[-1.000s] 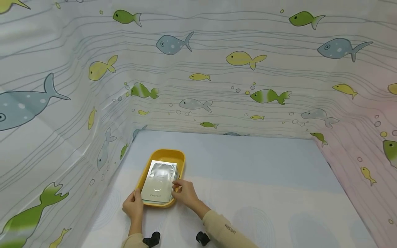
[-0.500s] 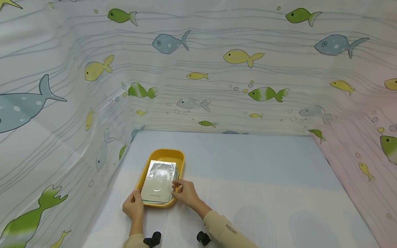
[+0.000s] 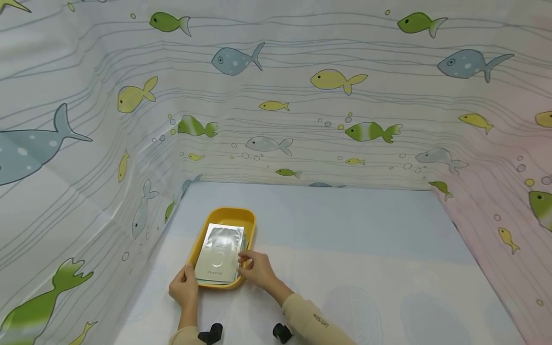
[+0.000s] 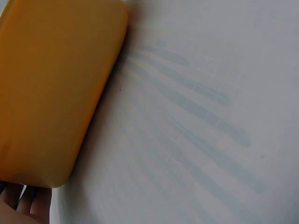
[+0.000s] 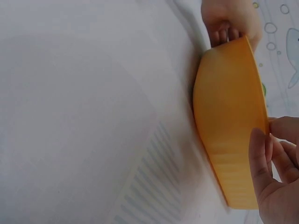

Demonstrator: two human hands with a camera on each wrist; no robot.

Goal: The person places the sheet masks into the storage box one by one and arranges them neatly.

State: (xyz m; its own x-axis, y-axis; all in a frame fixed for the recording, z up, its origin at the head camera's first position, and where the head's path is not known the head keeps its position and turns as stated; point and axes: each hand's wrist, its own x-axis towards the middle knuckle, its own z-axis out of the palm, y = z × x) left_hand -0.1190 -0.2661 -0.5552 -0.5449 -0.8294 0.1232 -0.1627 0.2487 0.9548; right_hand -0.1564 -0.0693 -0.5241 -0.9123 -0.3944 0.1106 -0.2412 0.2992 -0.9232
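Note:
A yellow tray (image 3: 235, 216) with rounded corners lies on the table at left of centre in the head view. Inside it rests a stack of flat silver foil sachets (image 3: 219, 254), the top one with print near its lower edge. My left hand (image 3: 185, 289) grips the tray's near left corner, thumb on the rim. At the tray's right side, my right hand (image 3: 257, 270) has thumb and bent fingers about the rim, beside the stack's edge. The right wrist view shows the thumb against the outer wall and a finger over the rim. Sachets are hidden in both wrist views.
A pale patterned cloth (image 3: 345, 249) covers the table. Fish-printed sheeting (image 3: 297, 120) rises at the back and both sides, close to the tray on the left. Two black pieces (image 3: 282, 332) show near the sleeves at the bottom edge.
The tray and both hands have shifted very slightly left in the head view, with little other difference. Both hands keep their places on the tray.

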